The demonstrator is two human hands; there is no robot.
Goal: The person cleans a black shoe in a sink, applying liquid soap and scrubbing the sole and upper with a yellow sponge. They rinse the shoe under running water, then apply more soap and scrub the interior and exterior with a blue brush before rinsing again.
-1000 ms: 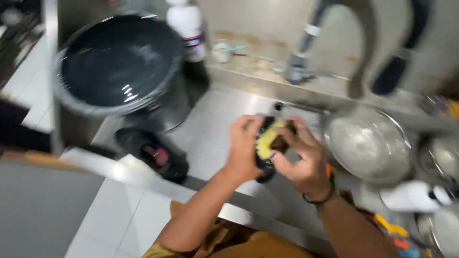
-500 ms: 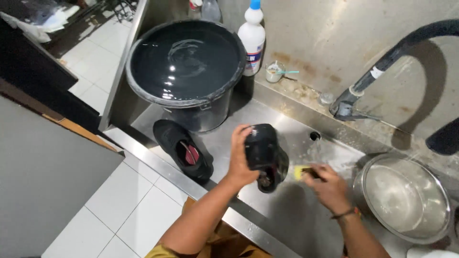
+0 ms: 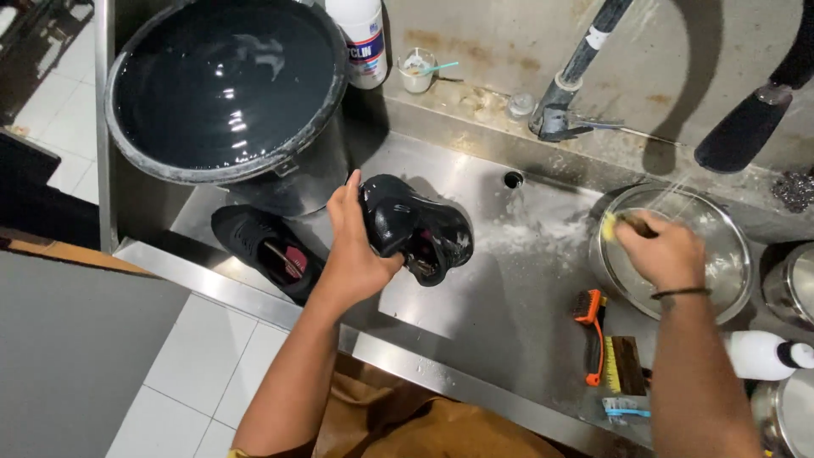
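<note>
A: Where's the shoe rn?

B: Black sneaker (image 3: 415, 227), wet and shiny w/ suds, held up over the steel sink basin (image 3: 475, 297), abt centre of view. Left hand (image 3: 354, 246) is clamped round its heel end, thumb on top, toe pointing toward 3 o'clock.

A: Other hand?

B: Right hand (image 3: 657, 252) at 3 o'clock from the shoe, well apart from it, fingers closed on a yellow sponge (image 3: 612, 224) dipped in the metal bowl (image 3: 729, 254) of soapy water. Water streams in from the hose nozzle (image 3: 742, 131) above.

A: 2nd shoe?

B: Matching black sneaker w/ pink insole (image 3: 267, 252) lies at 9 o'clock of the held one, on the basin floor by the dark bucket (image 3: 225, 93) full of water. Looks dry, no foam on it.

A: So progress?

B: I'd judge partway: held shoe soaped, not rinsed; the other likely untouched.

A: Anything else round there?

B: Orange-handled brush (image 3: 592, 326) at 4 o'clock on the basin, white bottle (image 3: 360, 38) at 12, small cup (image 3: 415, 69) beside it, drain hole (image 3: 512, 179) at 1.
</note>
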